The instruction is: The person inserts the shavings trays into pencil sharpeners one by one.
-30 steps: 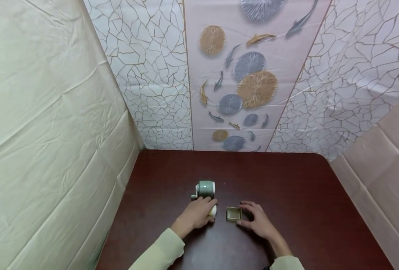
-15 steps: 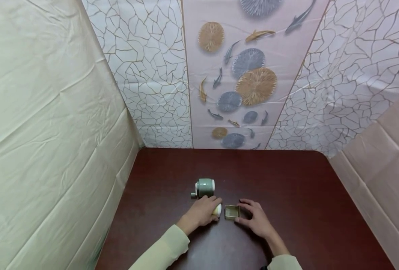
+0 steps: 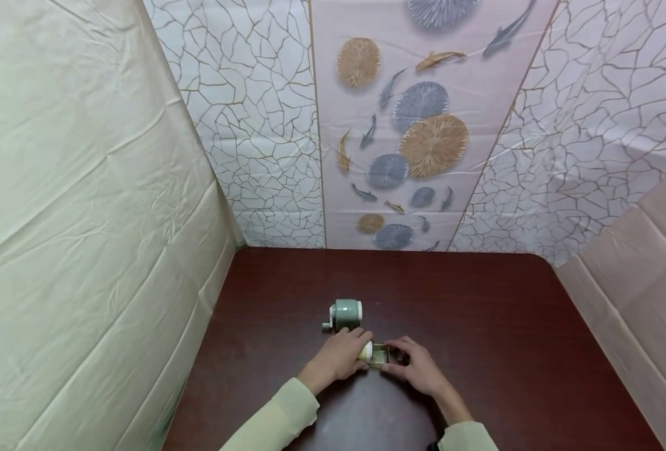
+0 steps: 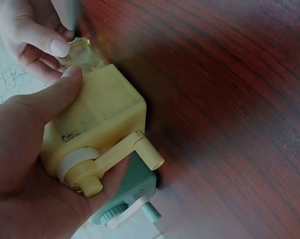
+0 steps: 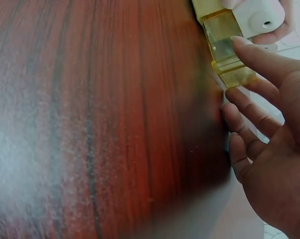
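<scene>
My left hand (image 3: 335, 357) grips a yellow crank-handled pencil sharpener (image 4: 102, 94), thumb across its flat side. The sharpener lies on its side, its crank toward the left wrist camera and its white front (image 5: 259, 20) facing right. Between thumb and fingers, my right hand (image 3: 417, 366) pinches a see-through yellow shavings drawer (image 5: 225, 40). That drawer meets the right end of the sharpener; how deep it sits inside I cannot tell. Just beyond my left hand lies a green pencil sharpener (image 3: 346, 313) with a white front and its own crank, touched by neither hand as far as the head view shows.
Under everything is a dark red-brown wooden table (image 3: 479, 300) with visible grain. A patterned cloth (image 3: 254, 125) hangs behind its far edge. Pale panels (image 3: 113, 219) rise on the left and right sides.
My right hand has brought the drawer leftward until it meets the yellow sharpener. My left hand has shifted the sharpener slightly right. The green sharpener stays put.
</scene>
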The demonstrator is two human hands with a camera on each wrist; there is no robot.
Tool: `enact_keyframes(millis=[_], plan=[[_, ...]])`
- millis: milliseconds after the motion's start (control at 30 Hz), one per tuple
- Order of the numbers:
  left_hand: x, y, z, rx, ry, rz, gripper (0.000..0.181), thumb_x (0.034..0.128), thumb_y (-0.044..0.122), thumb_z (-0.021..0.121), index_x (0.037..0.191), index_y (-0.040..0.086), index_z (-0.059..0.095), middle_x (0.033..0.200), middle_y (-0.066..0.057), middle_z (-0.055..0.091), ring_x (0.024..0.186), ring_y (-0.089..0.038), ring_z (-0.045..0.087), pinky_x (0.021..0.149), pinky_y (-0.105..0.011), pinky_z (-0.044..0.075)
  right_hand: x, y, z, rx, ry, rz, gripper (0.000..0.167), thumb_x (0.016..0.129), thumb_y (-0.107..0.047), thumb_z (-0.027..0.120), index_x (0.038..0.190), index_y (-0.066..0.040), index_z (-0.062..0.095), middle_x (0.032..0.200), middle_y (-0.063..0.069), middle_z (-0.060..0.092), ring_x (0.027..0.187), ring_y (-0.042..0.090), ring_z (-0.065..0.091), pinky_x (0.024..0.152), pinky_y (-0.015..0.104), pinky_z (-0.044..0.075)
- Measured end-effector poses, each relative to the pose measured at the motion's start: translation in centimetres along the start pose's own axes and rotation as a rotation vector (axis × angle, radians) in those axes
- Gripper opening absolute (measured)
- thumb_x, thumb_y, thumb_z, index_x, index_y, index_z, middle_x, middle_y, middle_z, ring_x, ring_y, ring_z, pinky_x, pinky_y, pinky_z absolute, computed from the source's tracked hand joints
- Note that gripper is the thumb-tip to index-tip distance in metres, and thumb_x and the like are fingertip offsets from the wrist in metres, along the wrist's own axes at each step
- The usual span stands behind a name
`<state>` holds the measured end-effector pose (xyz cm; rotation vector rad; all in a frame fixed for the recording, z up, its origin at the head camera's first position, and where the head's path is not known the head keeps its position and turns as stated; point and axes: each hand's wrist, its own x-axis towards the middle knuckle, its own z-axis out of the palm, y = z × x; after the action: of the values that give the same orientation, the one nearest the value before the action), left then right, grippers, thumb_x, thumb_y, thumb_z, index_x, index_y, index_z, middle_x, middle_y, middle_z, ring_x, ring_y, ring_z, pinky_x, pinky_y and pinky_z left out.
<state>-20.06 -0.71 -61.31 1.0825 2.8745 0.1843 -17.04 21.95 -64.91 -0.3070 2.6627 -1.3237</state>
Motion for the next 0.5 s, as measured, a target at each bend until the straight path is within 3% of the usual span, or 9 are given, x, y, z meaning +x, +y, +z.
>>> enact_keyframes(millis=[333,500], plan=[[0.01,0.15,0.42,0.01,0.008,-0.015,0.051,0.0838,0.048,0.072,0.124,0.026,0.051,0.118,0.007,0.056,0.095,-0.02,0.055,0.072,-0.033,0.051,-0.28,0.53,0.32,0.027,0.02,-0.043,0.057,0.076,-0.046,0.08,0.124,-0.018,0.066,0.102,0.001,0.061,0.09,0.02,0.056,0.075,0.037,0.048],[-0.04,0.11,0.26,0.013,0.026,-0.014,0.051,0.0836,0.049,0.071,0.124,0.025,0.052,0.117,0.006,0.056,0.093,-0.019,0.055,0.07,-0.032,0.051,0.04,0.86,0.17,0.049,-0.012,-0.046,0.058,0.077,-0.044,0.08,0.126,-0.018,0.065,0.097,0.002,0.063,0.089,0.022,0.058,0.076,0.036,0.048]])
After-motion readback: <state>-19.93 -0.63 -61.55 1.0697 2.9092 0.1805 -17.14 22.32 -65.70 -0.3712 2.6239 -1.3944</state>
